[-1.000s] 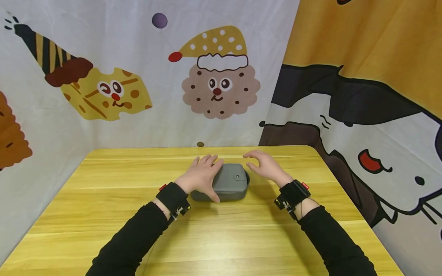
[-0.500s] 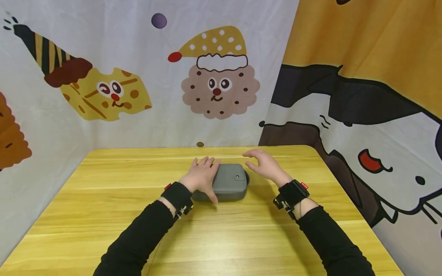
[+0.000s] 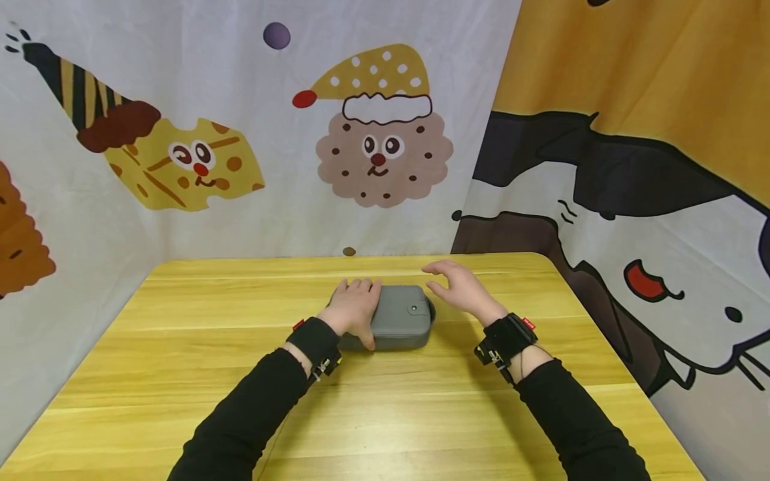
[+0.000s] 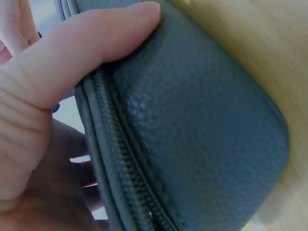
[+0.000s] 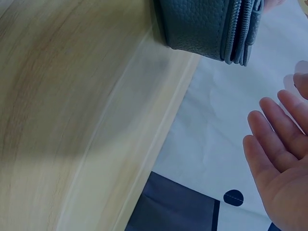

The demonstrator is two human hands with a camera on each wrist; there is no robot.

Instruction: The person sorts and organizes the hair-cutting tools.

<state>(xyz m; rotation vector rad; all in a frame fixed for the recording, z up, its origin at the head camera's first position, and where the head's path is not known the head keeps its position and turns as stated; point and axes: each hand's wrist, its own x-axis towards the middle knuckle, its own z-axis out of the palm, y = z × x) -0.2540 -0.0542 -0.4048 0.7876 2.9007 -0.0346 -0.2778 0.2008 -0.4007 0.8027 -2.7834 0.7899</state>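
A grey zippered case [image 3: 402,308] with a snap tab on its top lies near the middle of the table. My left hand [image 3: 353,310] grips its left end from above, thumb on the near side and fingers over the far side. Close up in the left wrist view, the thumb [image 4: 106,36] presses the pebbled side [image 4: 207,130] just past the zipper [image 4: 120,144]. To the right of the case, my right hand [image 3: 463,288] hovers with relaxed fingers, holding nothing. The right wrist view shows its loosely extended fingers [image 5: 269,139] apart from the case's zippered end [image 5: 197,29].
The wooden table [image 3: 385,414] runs back to a cartoon-printed cloth [image 3: 240,227] hanging behind it and along both sides. Each wrist wears a black strap with a small camera, such as the right wrist strap [image 3: 510,337].
My left hand has lowered and closed in on the left end of the case, its wrist shifting slightly right. The right hand and the case have hardly moved.
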